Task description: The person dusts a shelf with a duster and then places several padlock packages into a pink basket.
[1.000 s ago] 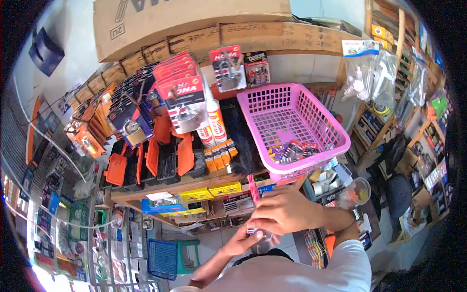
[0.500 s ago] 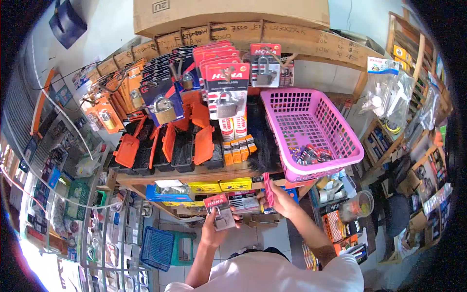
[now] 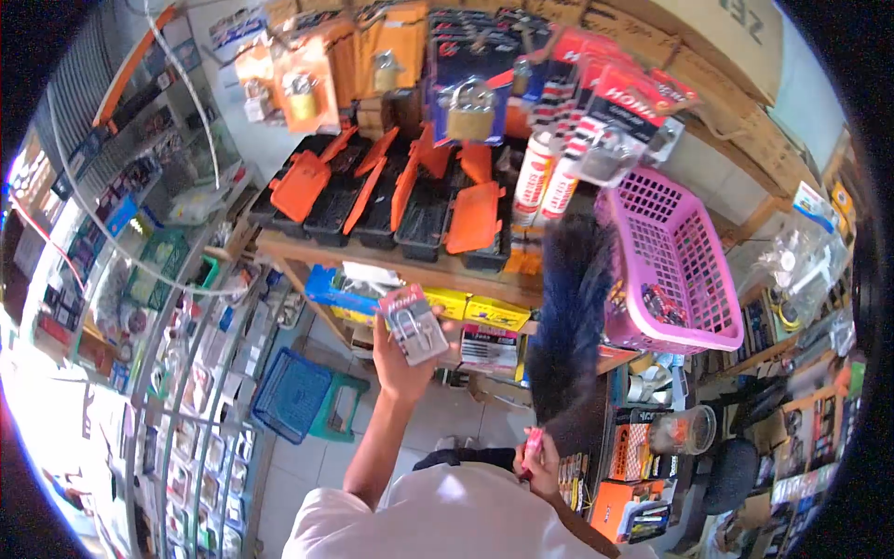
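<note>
A carded padlock in red and grey packaging lies in my left hand, its front facing up, before the shelf with yellow boxes. My right hand, low near my body, is closed round the pink handle of a dark feather duster. The duster's fluffy head points upward, reaching over the shelf edge beside the pink basket. It hides part of the small orange boxes and of the shelf top.
Black bins with orange lids stand on the wooden shelf, beside white-and-red tubes. Carded padlocks hang above. A blue basket and a green stool stand on the floor. Glass display shelves line the left.
The view has turned and shifted. My left hand has lifted the carded padlock closer to the shelf. My right hand has dropped toward my body, and the duster's dark head now stands out upright.
</note>
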### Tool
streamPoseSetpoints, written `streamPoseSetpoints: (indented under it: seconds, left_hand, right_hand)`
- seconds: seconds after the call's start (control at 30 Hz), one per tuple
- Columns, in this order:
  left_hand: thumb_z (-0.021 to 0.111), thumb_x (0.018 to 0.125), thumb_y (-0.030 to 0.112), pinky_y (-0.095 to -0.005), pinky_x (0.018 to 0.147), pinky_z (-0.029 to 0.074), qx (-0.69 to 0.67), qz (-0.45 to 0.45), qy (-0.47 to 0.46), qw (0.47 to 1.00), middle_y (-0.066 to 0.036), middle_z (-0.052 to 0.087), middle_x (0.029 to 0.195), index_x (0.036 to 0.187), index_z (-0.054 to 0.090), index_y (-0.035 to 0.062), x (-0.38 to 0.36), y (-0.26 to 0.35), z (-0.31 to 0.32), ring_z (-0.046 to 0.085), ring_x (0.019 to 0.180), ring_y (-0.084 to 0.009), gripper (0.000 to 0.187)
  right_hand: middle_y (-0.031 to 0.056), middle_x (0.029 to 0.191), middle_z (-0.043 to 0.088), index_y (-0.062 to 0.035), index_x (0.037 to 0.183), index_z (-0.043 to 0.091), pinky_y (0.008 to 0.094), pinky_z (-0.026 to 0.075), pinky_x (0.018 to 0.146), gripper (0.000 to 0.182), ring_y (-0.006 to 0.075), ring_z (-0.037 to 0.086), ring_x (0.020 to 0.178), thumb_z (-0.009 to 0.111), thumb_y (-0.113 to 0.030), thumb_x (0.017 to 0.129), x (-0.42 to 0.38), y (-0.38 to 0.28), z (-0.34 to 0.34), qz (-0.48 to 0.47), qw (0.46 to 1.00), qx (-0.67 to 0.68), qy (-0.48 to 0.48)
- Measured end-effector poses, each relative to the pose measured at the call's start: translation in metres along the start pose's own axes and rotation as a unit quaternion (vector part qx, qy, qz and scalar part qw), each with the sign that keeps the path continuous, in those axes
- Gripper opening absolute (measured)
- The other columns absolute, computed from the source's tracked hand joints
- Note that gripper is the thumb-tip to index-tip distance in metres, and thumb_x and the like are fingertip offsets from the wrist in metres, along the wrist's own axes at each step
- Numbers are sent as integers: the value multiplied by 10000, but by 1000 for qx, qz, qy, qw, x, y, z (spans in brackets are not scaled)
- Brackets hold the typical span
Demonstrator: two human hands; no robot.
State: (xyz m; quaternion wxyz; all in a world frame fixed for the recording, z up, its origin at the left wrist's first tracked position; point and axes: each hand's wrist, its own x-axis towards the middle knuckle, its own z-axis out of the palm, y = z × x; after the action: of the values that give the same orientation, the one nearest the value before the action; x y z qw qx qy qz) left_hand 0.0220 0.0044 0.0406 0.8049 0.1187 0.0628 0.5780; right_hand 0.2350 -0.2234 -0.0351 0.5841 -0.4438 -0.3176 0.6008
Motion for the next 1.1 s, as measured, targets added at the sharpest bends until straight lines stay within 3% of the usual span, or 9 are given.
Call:
streamPoseSetpoints:
  seconds: [0.13, 0.2, 0.33, 0.67, 0.8, 0.87, 1.0, 1.07, 1.1]
  left_hand:
    - [324, 981, 580, -513, 956, 458, -8, 41, 47, 998, -140, 594, 1229, 1383, 450, 110, 5, 10, 8, 576, 1146, -331, 631]
    - [292, 995, 558, -444, 1017, 422, 585, 126, 12, 801, -134, 579, 1269, 1368, 456, 64, 6, 7, -11, 541, 1206, -288, 640]
    - [401, 1017, 368, -418, 1053, 417, -28, 67, -15, 997, -130, 520, 1351, 1398, 380, 24, -5, 25, 18, 536, 1220, -261, 515]
    - [389, 989, 487, -503, 835, 558, -3, 133, 115, 984, -194, 551, 1302, 1422, 352, 35, -17, 39, -21, 599, 1114, -381, 627]
    - [364, 1008, 456, -477, 970, 486, 480, 135, 98, 861, -127, 578, 1292, 1349, 479, 67, -22, 26, -3, 585, 1152, -318, 530]
    - [374, 1009, 440, -462, 906, 529, 48, 145, 121, 981, -142, 582, 1275, 1349, 464, 49, -19, 29, -9, 605, 1116, -329, 526]
    - [340, 1028, 422, -439, 1007, 452, 344, 134, -26, 929, -120, 589, 1277, 1348, 500, 89, -19, 36, -31, 578, 1164, -258, 488]
    - [362, 1023, 409, -435, 900, 530, 56, 142, 136, 979, -157, 589, 1254, 1316, 502, 61, -24, 36, 24, 591, 1136, -299, 476]
    - [391, 1018, 396, -421, 856, 553, -80, 63, -83, 991, -182, 572, 1260, 1308, 498, 56, -25, 42, -25, 600, 1118, -309, 460]
  right_hand:
    - [75, 938, 623, -12, 1331, 483, 245, 461, 708, 577, 98, 583, 794, 608, -415, 938, -26, 9, -21, 30, 950, -310, -24]
    - [102, 1082, 643, 16, 1393, 434, 263, 463, 853, 641, 130, 594, 993, 616, -397, 937, -30, -3, -3, 4, 912, -407, -45]
    - [110, 1252, 608, -34, 1433, 415, 278, 436, 937, 621, 131, 565, 1100, 663, -282, 921, -30, 12, 2, 73, 957, -279, -10]
    - [-12, 842, 634, -47, 1348, 539, 211, 422, 641, 428, 36, 490, 688, 613, -90, 929, 8, 4, -3, -52, 946, -311, -72]
    - [-2, 893, 642, -43, 1355, 531, 206, 420, 647, 431, 42, 490, 695, 599, -80, 931, 15, -4, -12, -23, 946, -307, -104]
    - [8, 949, 660, -35, 1363, 520, 205, 425, 657, 439, 45, 495, 707, 595, -76, 932, 14, -1, -10, -4, 961, -261, -90]
    - [11, 1005, 650, -12, 1385, 483, 217, 440, 672, 458, 55, 507, 738, 585, -86, 945, 18, -9, -2, -24, 951, -282, -128]
    - [8, 992, 643, -9, 1391, 474, 222, 444, 672, 463, 58, 509, 743, 583, -90, 949, 14, -8, -2, -10, 959, -264, -106]
    - [11, 987, 640, -11, 1393, 472, 223, 444, 673, 460, 60, 510, 738, 580, -96, 954, 12, -6, -2, 8, 957, -265, -115]
